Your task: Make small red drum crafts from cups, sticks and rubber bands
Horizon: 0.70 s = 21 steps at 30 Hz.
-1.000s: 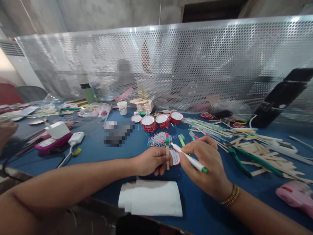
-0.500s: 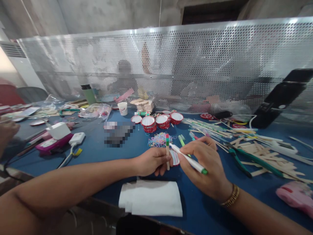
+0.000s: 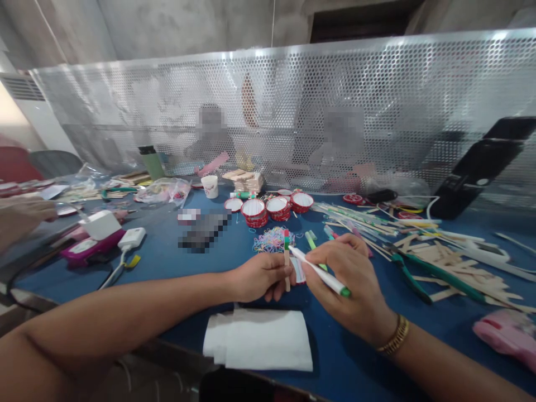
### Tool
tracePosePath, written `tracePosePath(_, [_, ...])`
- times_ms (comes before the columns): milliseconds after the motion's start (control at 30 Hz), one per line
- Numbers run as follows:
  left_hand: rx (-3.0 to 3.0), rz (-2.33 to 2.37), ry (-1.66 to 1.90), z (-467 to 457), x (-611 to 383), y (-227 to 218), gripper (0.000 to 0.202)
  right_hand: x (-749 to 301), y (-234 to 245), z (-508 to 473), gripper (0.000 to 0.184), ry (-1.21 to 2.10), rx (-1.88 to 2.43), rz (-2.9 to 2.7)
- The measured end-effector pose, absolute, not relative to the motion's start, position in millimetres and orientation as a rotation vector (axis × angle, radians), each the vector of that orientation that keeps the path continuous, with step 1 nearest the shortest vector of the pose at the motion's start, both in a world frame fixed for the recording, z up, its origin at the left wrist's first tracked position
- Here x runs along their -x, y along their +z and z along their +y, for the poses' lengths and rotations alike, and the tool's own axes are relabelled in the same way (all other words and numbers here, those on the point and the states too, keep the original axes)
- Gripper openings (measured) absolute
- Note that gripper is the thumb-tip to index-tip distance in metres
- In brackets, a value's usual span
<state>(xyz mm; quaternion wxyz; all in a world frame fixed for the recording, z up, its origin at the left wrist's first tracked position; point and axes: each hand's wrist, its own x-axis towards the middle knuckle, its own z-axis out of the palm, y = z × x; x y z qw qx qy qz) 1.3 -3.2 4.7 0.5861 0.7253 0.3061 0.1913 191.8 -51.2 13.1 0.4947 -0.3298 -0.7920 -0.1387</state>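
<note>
Head view, single entry. Left hand (image 3: pixel 257 276): fingers closed around the lower part of a wooden stick (image 3: pixel 287 262), held upright just above the blue table (image 3: pixel 167 262); the stick's top end is coloured red with a green band beneath. Right hand (image 3: pixel 352 285): fingers clamped on a marker pen (image 3: pixel 320 272) with a white barrel and a green rear end, held slanting, its tip touching the stick just under the green band; a gold bracelet (image 3: pixel 396 335) sits at the wrist. Folded white paper (image 3: pixel 257 338): flat on the table at the near edge, just below both hands. Heap of coloured rubber bands (image 3: pixel 272 239): on the table just behind the stick. Red-rimmed cups (image 3: pixel 266 206): a cluster further back, near the middle. Green-handled pliers (image 3: pixel 419 273): lying to the right of the right hand, beside a loose pile of plain sticks (image 3: pixel 456 268). Pink object (image 3: pixel 506 335): far right, near edge, partly out of frame. White paper cup (image 3: pixel 210 185) and green bottle (image 3: pixel 151 161): at the back left. Pink device (image 3: pixel 90 245) and white charger (image 3: pixel 130 237): left side, close together. Perforated metal screen (image 3: pixel 335 111): standing along the far edge of the table, with a black device (image 3: pixel 481 167) leaning against it on the right. Another person's hand (image 3: pixel 20 215): at the left edge, blurred.
</note>
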Motion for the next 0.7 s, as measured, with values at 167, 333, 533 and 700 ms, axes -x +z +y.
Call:
tracePosePath(167, [-1.673, 0.703, 0.440, -4.1, -2.1, 6.3, 0.037, -192.2, 13.4, -51.8, 0.014, -0.350, 0.791, -1.906])
tracePosePath(333, [-1.682, 0.708, 0.446, -3.4, -1.9, 4.0, 0.036, -191.0, 13.7, -52.3, 0.012, -0.340, 0.807, -1.916])
tracePosePath(533, [-1.694, 0.697, 0.444, -3.4, -0.8, 3.2, 0.037, -190.9, 13.7, -52.6, 0.014, -0.330, 0.797, -1.927])
tracePosePath(700, [-1.685, 0.722, 0.432, -4.2, -1.6, 6.0, 0.036, -191.3, 13.9, -52.3, 0.013, -0.361, 0.808, -1.897])
